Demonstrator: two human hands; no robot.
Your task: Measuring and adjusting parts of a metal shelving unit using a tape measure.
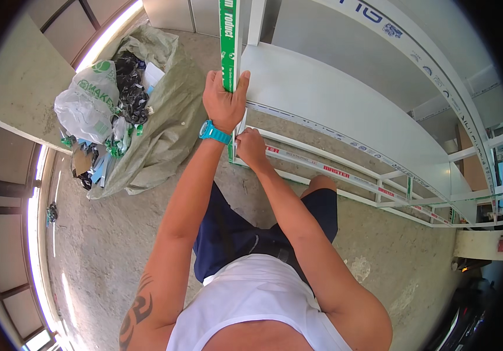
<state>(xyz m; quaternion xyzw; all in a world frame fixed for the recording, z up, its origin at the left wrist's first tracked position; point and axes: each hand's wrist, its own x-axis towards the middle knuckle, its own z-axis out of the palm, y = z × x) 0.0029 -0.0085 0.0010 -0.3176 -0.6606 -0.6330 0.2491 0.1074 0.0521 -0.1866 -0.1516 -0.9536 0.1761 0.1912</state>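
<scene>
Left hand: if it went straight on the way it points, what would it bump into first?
Most likely the green-and-white post, which the left hand is clasping; depth beyond it is unclear.

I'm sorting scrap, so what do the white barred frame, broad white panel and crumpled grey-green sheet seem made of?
White barred frame: probably metal, painted smooth; slim, crisp bars suggest it.
Broad white panel: smooth, coated board or sheet metal; its even surface doesn't settle which.
Crumpled grey-green sheet: likely plastic, dull finish, from its creases; cloth remains possible.
</scene>
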